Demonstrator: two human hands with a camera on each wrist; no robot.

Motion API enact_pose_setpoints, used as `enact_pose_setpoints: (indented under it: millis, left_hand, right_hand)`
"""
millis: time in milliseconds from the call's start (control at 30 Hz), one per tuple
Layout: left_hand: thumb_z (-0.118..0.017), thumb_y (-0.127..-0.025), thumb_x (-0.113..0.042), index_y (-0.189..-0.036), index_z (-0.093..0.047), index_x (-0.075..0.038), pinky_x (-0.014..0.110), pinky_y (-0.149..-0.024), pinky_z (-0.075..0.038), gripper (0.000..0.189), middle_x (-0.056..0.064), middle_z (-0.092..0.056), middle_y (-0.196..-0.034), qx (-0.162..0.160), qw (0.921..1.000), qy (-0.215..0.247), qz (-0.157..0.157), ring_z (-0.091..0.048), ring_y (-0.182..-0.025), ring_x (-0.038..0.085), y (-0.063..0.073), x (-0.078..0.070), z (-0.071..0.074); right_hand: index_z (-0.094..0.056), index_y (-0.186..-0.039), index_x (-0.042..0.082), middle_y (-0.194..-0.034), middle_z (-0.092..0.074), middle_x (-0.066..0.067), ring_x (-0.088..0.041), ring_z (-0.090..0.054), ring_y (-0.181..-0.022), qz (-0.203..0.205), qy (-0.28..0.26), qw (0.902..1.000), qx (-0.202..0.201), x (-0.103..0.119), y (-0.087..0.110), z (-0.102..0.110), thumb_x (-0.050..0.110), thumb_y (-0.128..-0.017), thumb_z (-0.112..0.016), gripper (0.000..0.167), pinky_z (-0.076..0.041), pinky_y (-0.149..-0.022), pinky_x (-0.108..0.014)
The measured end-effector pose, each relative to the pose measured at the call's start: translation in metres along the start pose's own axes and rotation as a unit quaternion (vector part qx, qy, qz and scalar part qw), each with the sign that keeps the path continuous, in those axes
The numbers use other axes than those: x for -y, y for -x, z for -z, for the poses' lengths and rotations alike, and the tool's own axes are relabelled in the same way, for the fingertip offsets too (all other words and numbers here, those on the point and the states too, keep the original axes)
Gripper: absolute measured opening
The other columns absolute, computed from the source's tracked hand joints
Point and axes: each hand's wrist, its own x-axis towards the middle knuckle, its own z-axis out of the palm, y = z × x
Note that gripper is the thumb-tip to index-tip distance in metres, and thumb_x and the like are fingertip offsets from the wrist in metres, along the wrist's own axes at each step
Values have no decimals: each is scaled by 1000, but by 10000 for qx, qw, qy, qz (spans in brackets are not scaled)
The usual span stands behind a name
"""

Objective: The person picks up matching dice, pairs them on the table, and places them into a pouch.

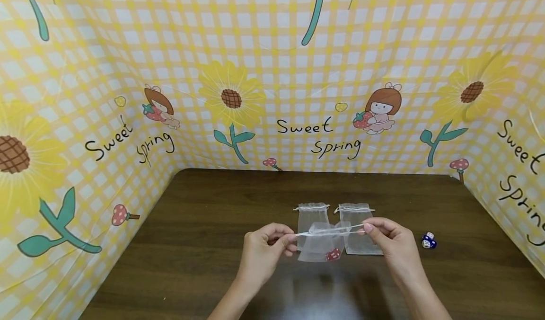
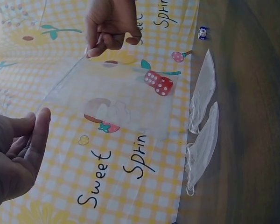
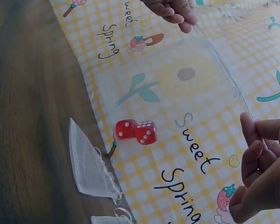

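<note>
The dark brown wooden table [image 1: 200, 244] spreads to either side of the forearms. Above it, held apart, the left hand [image 1: 267, 248] and right hand [image 1: 395, 245] each pinch an end of a thin white cord [image 1: 302, 234], stretched straight. From it, between them, hangs a sheer white mesh pouch [image 1: 315, 250], two white-dotted red dice [image 1: 333, 254] in its lower corner. Beyond, two similar white mesh pouches [image 1: 359, 244] lie side by side; blue and white dice [image 1: 429, 241] sit right of the right hand. The table's far edge meets yellow-checked, flower-printed fabric [image 1: 294, 93].
</note>
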Motion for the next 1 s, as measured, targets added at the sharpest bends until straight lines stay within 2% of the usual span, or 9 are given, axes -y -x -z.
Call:
enact_pose_setpoints:
  millis: [167, 300, 400, 533, 767, 867, 1000]
  left_hand:
    - [-65, -83, 2, -88, -65, 9, 28, -59, -55, 9, 15, -68, -78, 223, 9997, 86, 20, -66, -65, 28, 1, 1, 2]
    - [-64, -83, 2, -89, -65, 9, 29, -59, -55, 9, 15, -68, -79, 234, 9996, 142, 46, -66, -66, 27, 1, 1, 2]
    - [-64, -83, 2, -89, -65, 9, 29, -59, -55, 9, 16, -68, -79, 197, 9997, 148, 56, -67, -65, 25, 1, -1, 2]
    - [-65, -83, 1, -89, -65, 9, 29, -59, -55, 9, 16, -69, -79, 149, 9998, 110, 72, -66, -64, 20, 1, -1, 3]
    - [-65, -83, 3, -89, -65, 10, 29, -58, -55, 10, 17, -68, -78, 71, 9999, 141, 17, -66, -62, 18, 0, -1, 4]
    - [-65, -82, 3, -88, -65, 10, 29, -58, -55, 9, 18, -68, -77, 22, 9999, 154, -31, -66, -62, 18, 0, -2, 4]
    - [-66, -82, 2, -88, -65, 9, 29, -58, -55, 9, 17, -68, -76, -53, 9999, 116, -96, -66, -61, 19, 0, -2, 4]
  right_hand:
    - [-70, -85, 7, -70, -66, 2, -9, -58, -73, 29, -47, 10000, -12, -2, -1, 2, 5, -88, -62, 8, -41, -59, -22]
    - [-67, -89, -3, -70, -67, 2, -9, -57, -73, 35, -43, 10000, -46, -2, -2, 3, 5, -88, -62, 9, -40, -59, -23]
    - [-67, -89, -3, -69, -67, 3, -8, -55, -69, 26, -32, 10000, -75, -3, -2, 3, 5, -88, -62, 10, -39, -57, -22]
    - [-68, -88, -1, -70, -67, 3, -7, -53, -66, 38, -70, 9999, -99, -4, -3, 4, 5, -88, -62, 8, -40, -57, -22]
    - [-66, -89, -5, -70, -67, 3, -8, -55, -70, 132, -70, 9997, -185, -4, -3, 5, 4, -88, -62, 10, -41, -60, -22]
    - [-66, -89, -4, -69, -67, 3, -7, -56, -73, 162, -74, 9996, -209, -4, -4, 5, 3, -88, -61, 9, -41, -61, -21]
    - [-69, -86, 4, -69, -67, 3, -8, -58, -75, 188, -76, 9993, -304, -4, -4, 6, 2, -87, -62, 7, -41, -63, -20]
